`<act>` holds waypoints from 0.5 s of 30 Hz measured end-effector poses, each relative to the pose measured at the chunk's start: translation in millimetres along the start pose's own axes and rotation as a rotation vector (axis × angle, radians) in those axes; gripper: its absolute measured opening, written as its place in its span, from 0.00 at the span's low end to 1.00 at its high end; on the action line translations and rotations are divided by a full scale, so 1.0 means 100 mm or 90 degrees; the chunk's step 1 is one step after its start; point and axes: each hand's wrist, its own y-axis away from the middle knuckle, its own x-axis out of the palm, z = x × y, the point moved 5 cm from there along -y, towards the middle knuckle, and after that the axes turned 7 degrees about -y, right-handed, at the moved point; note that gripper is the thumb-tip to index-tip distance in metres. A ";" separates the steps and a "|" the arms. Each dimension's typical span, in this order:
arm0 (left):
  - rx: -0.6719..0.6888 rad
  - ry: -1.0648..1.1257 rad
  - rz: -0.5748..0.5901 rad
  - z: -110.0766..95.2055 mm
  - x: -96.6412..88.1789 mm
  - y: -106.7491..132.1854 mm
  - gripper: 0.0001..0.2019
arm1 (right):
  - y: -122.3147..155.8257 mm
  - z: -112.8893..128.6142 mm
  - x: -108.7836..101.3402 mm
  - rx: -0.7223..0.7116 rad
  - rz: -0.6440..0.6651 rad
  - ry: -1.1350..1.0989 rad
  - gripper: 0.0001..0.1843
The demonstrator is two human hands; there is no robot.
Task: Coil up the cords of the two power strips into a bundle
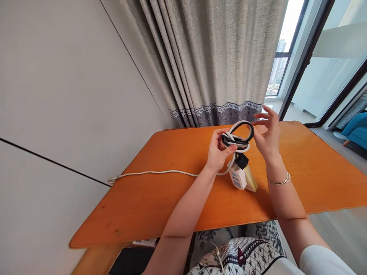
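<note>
A bundle of black and white cable (236, 142), coiled and knotted into loops, is raised above the table. My left hand (219, 151) is closed around the bundle's left side, thumb laid across the front. At the right loop is my right hand (266, 133), thumb and index finger pinched together at the cable's edge, the other fingers spread. Below the bundle, a white power strip (237, 178) with printed labels rests on the table, and a black plug (241, 160) sits at its top. A yellowish block (251, 179) is beside it, partly hidden.
The orange wooden table (172, 198) borders a pale wall on the left. A white cord (160, 172) runs across it to a plug (113, 179) at the wall. Behind hangs a grey curtain (223, 68). A dark flat object (132, 261) lies below the front edge.
</note>
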 end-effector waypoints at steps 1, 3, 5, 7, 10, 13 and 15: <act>0.002 -0.001 0.005 0.00 0.00 -0.01 0.31 | -0.01 -0.05 0.02 0.073 0.036 -0.060 0.24; 0.011 -0.009 0.007 -0.01 -0.02 -0.03 0.32 | 0.00 -0.12 0.11 0.198 0.129 -0.184 0.32; 0.024 -0.021 0.003 -0.04 -0.02 -0.04 0.31 | 0.05 -0.11 0.22 0.278 0.213 -0.278 0.36; 0.031 -0.035 0.013 -0.05 -0.01 -0.03 0.30 | 0.10 -0.06 0.30 0.311 0.237 -0.316 0.33; 0.020 -0.050 0.026 -0.03 0.04 0.00 0.31 | 0.14 0.00 0.40 0.330 0.156 -0.347 0.30; 0.000 -0.048 0.024 0.03 0.07 0.02 0.34 | 0.18 0.02 0.48 0.347 0.080 -0.398 0.30; -0.007 -0.046 0.026 0.06 0.08 0.02 0.35 | 0.20 0.03 0.51 0.346 0.062 -0.423 0.30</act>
